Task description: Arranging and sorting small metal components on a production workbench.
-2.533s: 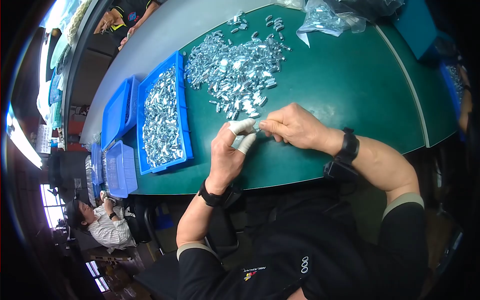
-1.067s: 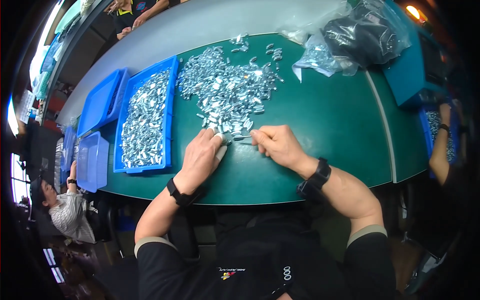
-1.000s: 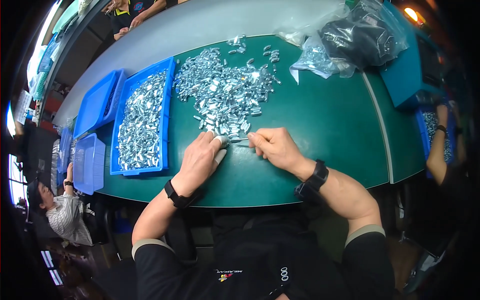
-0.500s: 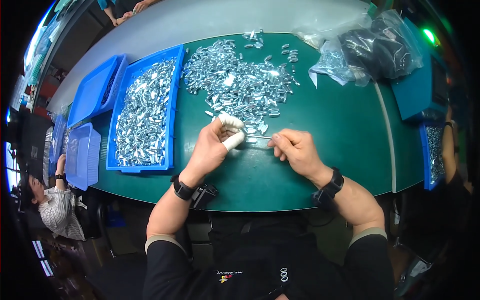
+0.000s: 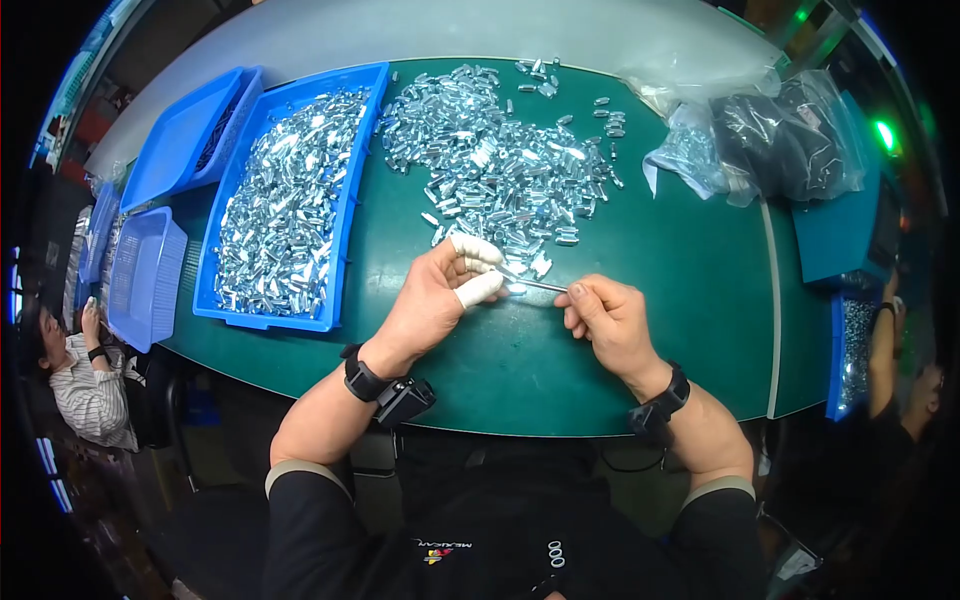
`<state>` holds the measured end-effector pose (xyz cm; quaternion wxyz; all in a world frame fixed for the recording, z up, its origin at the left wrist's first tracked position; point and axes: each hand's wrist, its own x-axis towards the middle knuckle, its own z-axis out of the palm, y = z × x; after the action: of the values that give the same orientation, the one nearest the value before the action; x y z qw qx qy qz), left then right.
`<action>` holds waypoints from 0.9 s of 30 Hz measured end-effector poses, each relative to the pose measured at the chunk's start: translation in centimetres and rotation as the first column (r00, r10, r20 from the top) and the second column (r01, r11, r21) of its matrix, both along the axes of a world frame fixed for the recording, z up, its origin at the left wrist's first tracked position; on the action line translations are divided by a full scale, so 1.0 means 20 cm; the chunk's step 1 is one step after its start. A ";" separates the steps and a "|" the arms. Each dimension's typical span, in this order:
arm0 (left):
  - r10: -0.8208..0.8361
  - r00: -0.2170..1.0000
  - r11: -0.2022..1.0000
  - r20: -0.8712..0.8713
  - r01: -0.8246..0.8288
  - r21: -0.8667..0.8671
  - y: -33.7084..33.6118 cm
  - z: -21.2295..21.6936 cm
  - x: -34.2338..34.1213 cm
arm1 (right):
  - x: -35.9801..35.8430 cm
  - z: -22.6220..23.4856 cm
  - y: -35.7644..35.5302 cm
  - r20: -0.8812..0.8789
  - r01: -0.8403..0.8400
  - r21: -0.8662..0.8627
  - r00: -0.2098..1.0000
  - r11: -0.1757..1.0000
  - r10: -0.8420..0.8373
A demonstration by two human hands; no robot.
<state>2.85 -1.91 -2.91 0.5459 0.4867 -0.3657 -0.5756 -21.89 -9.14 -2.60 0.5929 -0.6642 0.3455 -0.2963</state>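
My left hand (image 5: 435, 290), with white covers on some fingertips, is closed in a pinch near the front of a heap of small shiny metal parts (image 5: 500, 170). What sits between its fingertips is too small to make out, though it is likely hidden behind the covers. From the right, my right hand (image 5: 610, 318) grips a thin metal rod (image 5: 545, 286), whose far end reaches the left fingertips. Beneath the rod, a few loose metal parts lie on the green table mat (image 5: 520, 370).
Left of the heap stands a blue tray (image 5: 345, 215) full of similar parts. Beyond it are a blue basket (image 5: 150, 290) and another blue tray (image 5: 175, 160). Plastic bags (image 5: 790, 140) and a teal box (image 5: 845, 240) stand at right. Other people sit at both sides.
The whole view has shifted and turned slightly. Both hands keep their grip, and the rod now slopes down a little more toward my right hand.
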 end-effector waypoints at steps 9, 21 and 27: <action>0.058 0.998 0.998 0.002 -0.058 0.010 0.00 0.00 -0.04 | 0.01 -0.02 0.02 -0.019 -0.012 -0.303 1.000 0.953 0.007; -0.089 0.996 0.995 -0.009 0.088 -0.051 0.01 -0.04 -0.08 | 0.00 -0.01 0.02 0.013 -0.009 -0.092 1.000 0.996 0.010; -0.169 0.984 0.979 0.060 0.175 -0.105 0.01 -0.08 -0.08 | 0.00 -0.04 0.02 -0.067 -0.161 0.036 0.984 0.986 0.163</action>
<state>1.25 -1.76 -4.47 0.5104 0.4370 -0.4512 -0.5872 -21.79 -8.68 -3.47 0.6129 -0.6908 0.3154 -0.2185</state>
